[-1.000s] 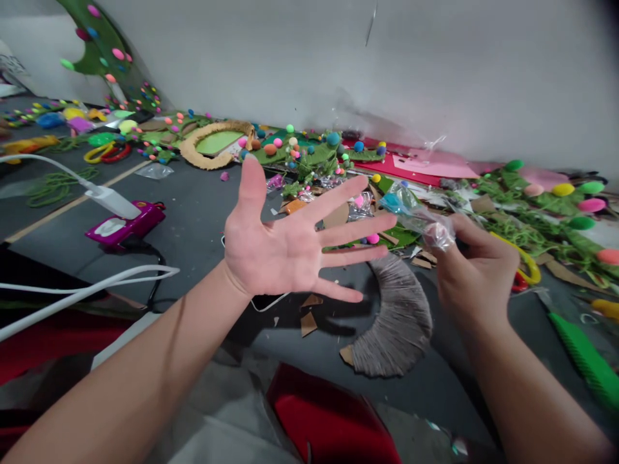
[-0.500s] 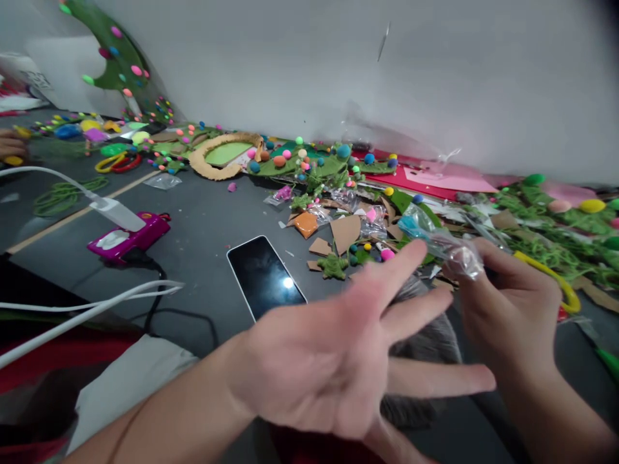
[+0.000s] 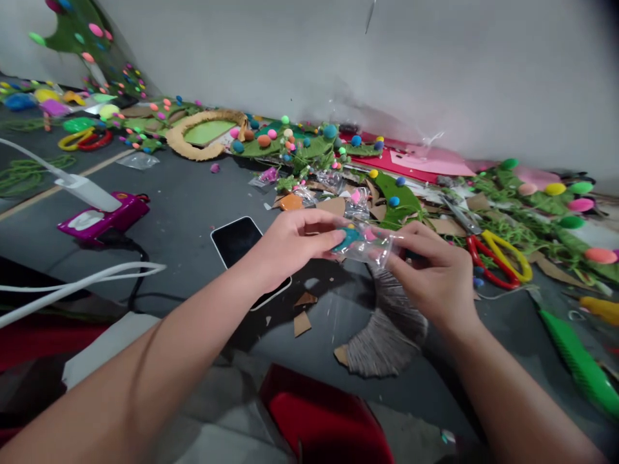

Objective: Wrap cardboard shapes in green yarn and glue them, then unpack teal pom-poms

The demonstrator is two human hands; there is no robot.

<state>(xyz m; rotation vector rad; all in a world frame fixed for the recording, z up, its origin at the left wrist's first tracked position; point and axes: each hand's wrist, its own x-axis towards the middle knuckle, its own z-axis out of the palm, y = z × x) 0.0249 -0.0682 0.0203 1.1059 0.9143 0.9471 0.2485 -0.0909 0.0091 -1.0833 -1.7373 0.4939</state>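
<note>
Both my hands pinch a small clear plastic bag (image 3: 382,251) with a blue-teal lump inside, held above the dark tabletop. My left hand (image 3: 304,241) grips the end with the teal part between thumb and fingers. My right hand (image 3: 430,267) has its thumb and fingers closed on the other end. Below them lies a curved cardboard piece wound with grey yarn (image 3: 387,338). A phone (image 3: 236,240) rests on the table, partly hidden by my left hand and forearm. Cardboard scraps (image 3: 302,323) lie close by.
Red-and-yellow scissors (image 3: 503,258) and a green-handled cutter (image 3: 575,354) lie at the right. Felt leaves, pompoms and a tan ring (image 3: 186,138) line the wall. At left, a magenta power strip (image 3: 104,219) has a white plug and cables (image 3: 87,306).
My left hand, earlier spread open in front, has moved back and closed on the bag. My right hand has moved left and down with the bag. The view has shifted slightly.
</note>
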